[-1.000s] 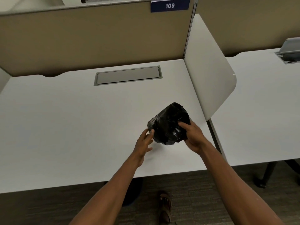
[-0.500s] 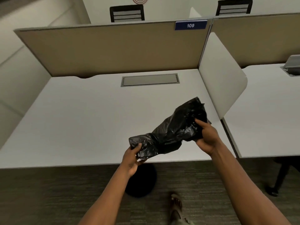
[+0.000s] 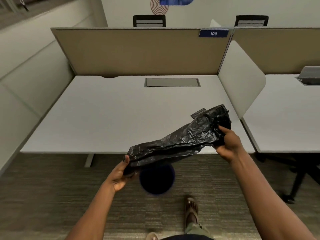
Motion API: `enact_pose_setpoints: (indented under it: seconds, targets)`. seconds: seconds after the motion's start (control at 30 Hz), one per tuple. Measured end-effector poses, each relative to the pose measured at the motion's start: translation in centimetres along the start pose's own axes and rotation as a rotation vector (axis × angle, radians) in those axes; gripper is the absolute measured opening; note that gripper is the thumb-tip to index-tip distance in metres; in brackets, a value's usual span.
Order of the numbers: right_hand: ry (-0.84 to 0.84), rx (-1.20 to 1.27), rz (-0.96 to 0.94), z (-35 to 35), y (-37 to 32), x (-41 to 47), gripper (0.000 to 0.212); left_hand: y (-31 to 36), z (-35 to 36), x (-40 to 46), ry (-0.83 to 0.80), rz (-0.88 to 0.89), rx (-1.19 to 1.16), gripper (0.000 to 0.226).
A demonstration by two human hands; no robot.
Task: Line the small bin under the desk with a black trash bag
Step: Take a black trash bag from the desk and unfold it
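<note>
A crumpled black trash bag point(image 3: 180, 141) stretches in the air between my two hands, over the desk's front edge. My left hand point(image 3: 121, 174) grips its lower left end. My right hand point(image 3: 228, 144) clutches the bunched upper right end. Below the bag, a small round dark bin point(image 3: 156, 181) stands on the carpet just in front of the white desk point(image 3: 112, 118); its top rim is partly hidden by the bag.
A beige partition point(image 3: 138, 52) backs the desk, and a white side divider point(image 3: 240, 84) separates it from the neighbouring desk point(image 3: 285, 118). A grey cable hatch point(image 3: 172, 82) sits in the desktop. My sandalled foot point(image 3: 191, 210) rests right of the bin. A chair base point(image 3: 297, 184) stands at right.
The bag was a tight bundle on the desk; my left hand has pulled one end out and down, stretching it long. The view has backed away, revealing the bin and floor.
</note>
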State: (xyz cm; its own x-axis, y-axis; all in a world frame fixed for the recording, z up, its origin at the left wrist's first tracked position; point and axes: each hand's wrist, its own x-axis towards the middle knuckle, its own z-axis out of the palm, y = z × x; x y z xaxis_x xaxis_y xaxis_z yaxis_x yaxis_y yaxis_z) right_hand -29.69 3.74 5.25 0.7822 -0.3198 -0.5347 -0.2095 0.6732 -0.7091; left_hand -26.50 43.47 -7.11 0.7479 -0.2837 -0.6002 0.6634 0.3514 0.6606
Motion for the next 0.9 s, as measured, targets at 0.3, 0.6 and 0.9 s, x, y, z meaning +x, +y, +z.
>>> enact_pose_setpoints:
  seconds: [0.3, 0.6, 0.9]
  targets:
    - [0.06, 0.028, 0.07, -3.2, 3.6, -4.5, 0.038, -2.2, -5.8, -3.4, -0.003, -0.079, -0.135, 0.047]
    - [0.102, -0.241, -0.007, -0.4, 8.4, -6.1, 0.025, -1.9, 0.6, -6.4, 0.604, 0.253, 0.715, 0.052]
    - [-0.195, -0.378, -0.041, 2.6, 12.3, -7.6, 0.044, -3.3, 14.7, -9.3, -0.029, 0.597, 0.97, 0.054]
